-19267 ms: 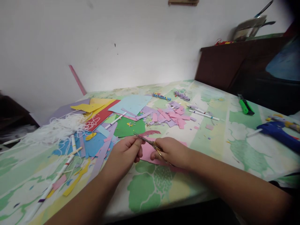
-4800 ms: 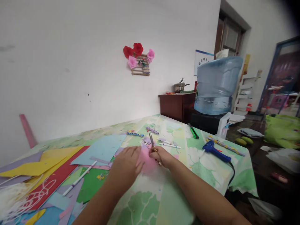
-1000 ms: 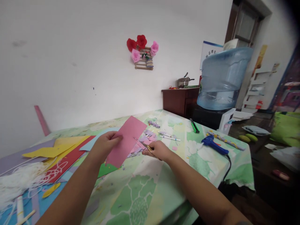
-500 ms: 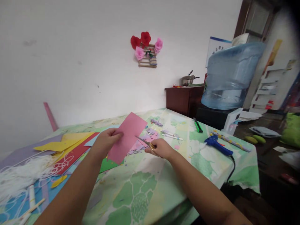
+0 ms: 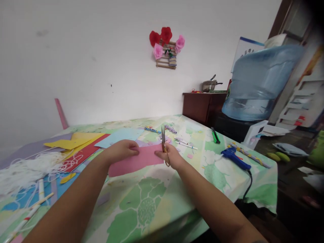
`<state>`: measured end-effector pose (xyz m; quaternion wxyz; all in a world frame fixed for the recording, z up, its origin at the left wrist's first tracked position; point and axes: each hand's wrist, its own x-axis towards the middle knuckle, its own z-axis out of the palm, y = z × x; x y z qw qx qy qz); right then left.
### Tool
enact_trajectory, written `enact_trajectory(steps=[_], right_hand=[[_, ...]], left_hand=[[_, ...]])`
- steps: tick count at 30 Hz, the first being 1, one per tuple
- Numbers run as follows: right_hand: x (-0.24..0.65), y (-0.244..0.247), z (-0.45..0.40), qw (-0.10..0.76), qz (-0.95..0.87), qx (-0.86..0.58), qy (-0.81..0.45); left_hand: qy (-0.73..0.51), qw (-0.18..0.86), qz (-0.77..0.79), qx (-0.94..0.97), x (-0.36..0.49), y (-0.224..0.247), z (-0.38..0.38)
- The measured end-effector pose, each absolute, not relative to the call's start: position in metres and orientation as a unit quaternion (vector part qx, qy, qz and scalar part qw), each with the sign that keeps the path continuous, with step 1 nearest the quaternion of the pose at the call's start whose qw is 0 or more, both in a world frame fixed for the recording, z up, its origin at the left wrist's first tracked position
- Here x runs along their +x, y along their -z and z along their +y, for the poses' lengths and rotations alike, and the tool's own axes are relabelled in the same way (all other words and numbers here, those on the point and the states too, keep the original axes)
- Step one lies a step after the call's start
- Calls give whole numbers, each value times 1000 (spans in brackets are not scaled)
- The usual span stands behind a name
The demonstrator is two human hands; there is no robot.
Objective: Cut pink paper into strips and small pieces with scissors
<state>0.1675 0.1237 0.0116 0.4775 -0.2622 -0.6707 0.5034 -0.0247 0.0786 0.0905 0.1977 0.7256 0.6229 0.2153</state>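
Observation:
My left hand (image 5: 124, 151) pinches the upper edge of a pink sheet of paper (image 5: 141, 161), thumb in front. The sheet is turned sideways and held low over the table. At its right end, my right hand (image 5: 170, 156) has gold-handled scissors (image 5: 163, 140) hooked in its fingers, blades pointing up, while its thumb and fingers also touch the paper. Behind the scissors lie purple and pink paper scraps (image 5: 178, 138), partly hidden by the hand.
White yarn (image 5: 27, 170) and coloured sheets, including a red sheet (image 5: 88, 152), cover the table's left side. Marker pens (image 5: 186, 144) lie beyond my right hand. A green cutter (image 5: 215, 135) and a blue glue gun (image 5: 236, 158) with a cord are at right.
The pink paper has been lowered and turned from slanting upright to lengthwise. The scissors have swung from pointing left to pointing up, and my right hand now touches the paper. The view has shifted slightly.

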Motion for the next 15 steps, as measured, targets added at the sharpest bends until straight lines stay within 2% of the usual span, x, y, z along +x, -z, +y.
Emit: enact_trajectory(steps=[3, 5, 7, 8, 9, 12, 15], right_hand=[[164, -9, 121, 515, -626, -246, -532], [162, -9, 123, 563, -576, -238, -542], [161, -10, 125, 606, -526, -228, -552], [161, -11, 126, 620, -506, -220, -557], [161, -12, 126, 628, -492, -211, -565], [161, -15, 124, 630, -475, -182, -586], [158, -15, 120, 610, -469, -139, -624]], left_hand=[[-237, 46, 654, 717, -17, -91, 77], [-315, -106, 660, 674, -6, -90, 71], [-381, -181, 640, 642, 10, -84, 63], [-399, -159, 623, 654, 19, -80, 61], [-414, -91, 603, 675, 28, -74, 60], [-507, 268, 565, 593, 48, -55, 64], [-526, 373, 535, 546, 54, -42, 74]])
